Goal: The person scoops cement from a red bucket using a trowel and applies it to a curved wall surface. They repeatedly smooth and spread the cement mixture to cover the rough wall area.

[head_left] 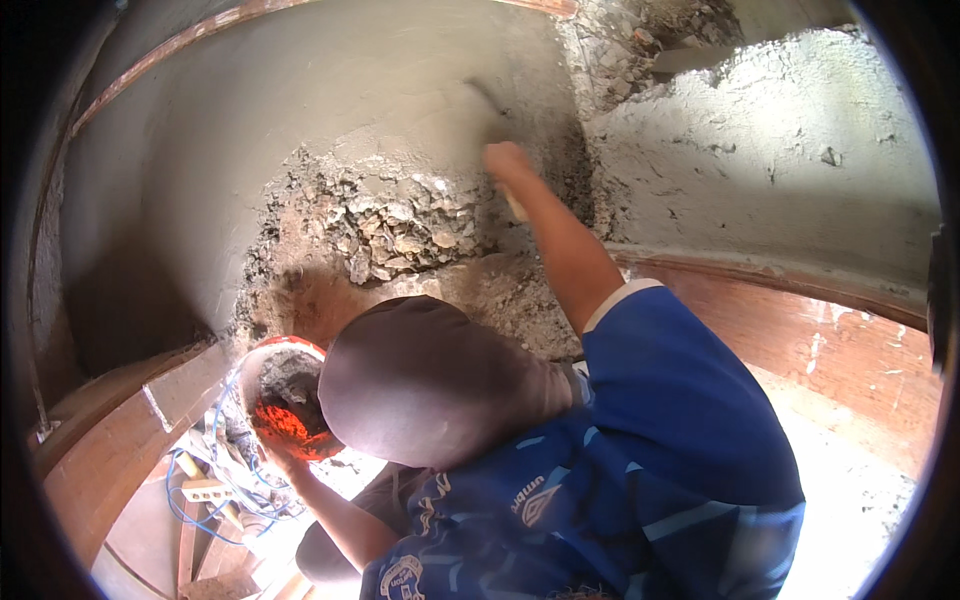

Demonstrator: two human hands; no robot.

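Observation:
My right hand [508, 160] is raised in front of me, its fingers wrapped round a trowel. The light wooden handle end [515, 205] sticks out below the fist. A dark curved piece shows above it against the wet grey wall; the blade cannot be made out. Low on my left, my left hand [287, 465] grips the near edge of an orange bucket [290, 428], its fingers partly hidden. Grey mortar [288, 378] lies inside, and the bucket is tilted beside my knee. Between the hands, bare rough stones [400, 232] show in the wall, under smooth plaster [330, 90].
My bent knee [420, 380] rises between bucket and wall. Blue cables and a pale power strip [208, 490] lie beneath the bucket. A wooden board [780, 330] runs along the right, below a rough grey wall [770, 150]. Another wooden piece [130, 430] curves along the left.

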